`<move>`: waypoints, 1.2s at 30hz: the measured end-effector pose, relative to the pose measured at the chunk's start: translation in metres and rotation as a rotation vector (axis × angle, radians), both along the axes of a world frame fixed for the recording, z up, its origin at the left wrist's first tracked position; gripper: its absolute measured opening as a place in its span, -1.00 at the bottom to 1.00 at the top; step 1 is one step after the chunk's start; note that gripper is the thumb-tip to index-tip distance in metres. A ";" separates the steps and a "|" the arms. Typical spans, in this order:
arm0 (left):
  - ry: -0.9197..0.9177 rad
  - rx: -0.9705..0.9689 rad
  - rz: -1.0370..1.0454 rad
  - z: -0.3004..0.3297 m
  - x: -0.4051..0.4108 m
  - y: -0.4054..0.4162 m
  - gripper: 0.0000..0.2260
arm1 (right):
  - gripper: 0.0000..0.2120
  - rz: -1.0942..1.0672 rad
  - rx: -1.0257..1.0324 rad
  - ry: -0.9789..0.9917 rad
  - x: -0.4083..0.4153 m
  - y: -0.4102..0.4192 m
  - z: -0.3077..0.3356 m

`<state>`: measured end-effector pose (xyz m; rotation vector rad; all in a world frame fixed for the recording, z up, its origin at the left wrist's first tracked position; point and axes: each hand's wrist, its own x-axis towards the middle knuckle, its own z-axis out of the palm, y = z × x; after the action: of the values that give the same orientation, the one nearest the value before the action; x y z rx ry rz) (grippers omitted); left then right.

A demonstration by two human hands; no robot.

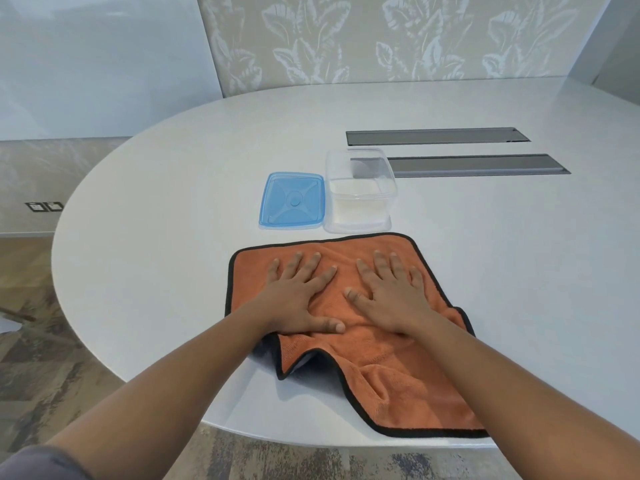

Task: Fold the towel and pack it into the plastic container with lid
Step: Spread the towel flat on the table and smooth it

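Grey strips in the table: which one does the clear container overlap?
The nearer grey strip; the clear container covers its left end. The farther strip lies clear behind it.

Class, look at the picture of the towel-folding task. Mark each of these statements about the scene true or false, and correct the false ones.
1. Both the left hand and right hand lie flat on the orange towel. True.
2. The blue lid is on the clear plastic container. False: it lies beside it on the table.
3. The towel is inside the container. False: it is on the table.
4. The towel has a black edge. True.
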<state>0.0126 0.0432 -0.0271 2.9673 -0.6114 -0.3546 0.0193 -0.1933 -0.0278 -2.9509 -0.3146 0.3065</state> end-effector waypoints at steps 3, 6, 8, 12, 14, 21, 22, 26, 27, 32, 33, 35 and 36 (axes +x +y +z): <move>-0.028 0.014 -0.096 0.002 0.008 0.009 0.09 | -0.07 -0.086 -0.010 0.055 0.004 -0.003 0.000; -0.035 0.010 -0.153 0.005 0.015 0.014 0.10 | -0.02 -0.158 -0.009 0.115 0.005 -0.001 0.005; -0.040 0.001 -0.175 0.006 0.018 0.015 0.09 | -0.01 -0.190 0.005 0.141 0.006 0.001 0.006; -0.029 -0.006 -0.159 0.012 0.020 0.013 0.12 | -0.01 -0.237 0.025 0.134 0.006 0.004 0.007; 0.007 0.003 -0.127 0.019 0.015 0.013 0.16 | -0.01 -0.247 0.030 0.127 0.006 0.006 0.007; 0.230 -0.146 0.018 0.064 -0.005 0.026 -0.34 | -0.17 -0.111 0.089 -0.039 -0.004 0.017 0.010; 0.270 -0.199 0.042 0.069 -0.010 0.029 -0.44 | -0.20 -0.061 0.099 -0.080 -0.007 0.021 0.010; 0.424 -0.197 0.024 0.085 -0.033 0.037 -0.43 | -0.27 0.047 0.074 -0.023 -0.012 0.030 0.011; 0.458 -0.164 -0.002 0.087 -0.038 0.036 -0.42 | -0.27 0.053 0.065 0.009 -0.012 0.029 0.011; 0.471 0.073 -0.099 0.091 -0.062 0.018 -0.28 | -0.25 0.057 0.055 0.041 -0.014 0.026 0.004; 0.442 0.127 -0.112 0.090 -0.069 0.012 -0.23 | -0.25 0.053 0.059 0.044 -0.014 0.026 0.004; 0.376 0.177 -0.140 0.086 -0.080 0.001 -0.22 | -0.24 0.052 0.059 0.046 -0.013 0.027 0.004; 0.342 0.184 -0.152 0.083 -0.084 -0.004 -0.28 | -0.24 0.054 0.061 0.047 -0.013 0.028 0.003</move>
<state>-0.0710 0.0389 0.0556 2.9257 -0.7982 -0.9547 0.0067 -0.1658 -0.0246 -2.8746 -0.3911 0.3654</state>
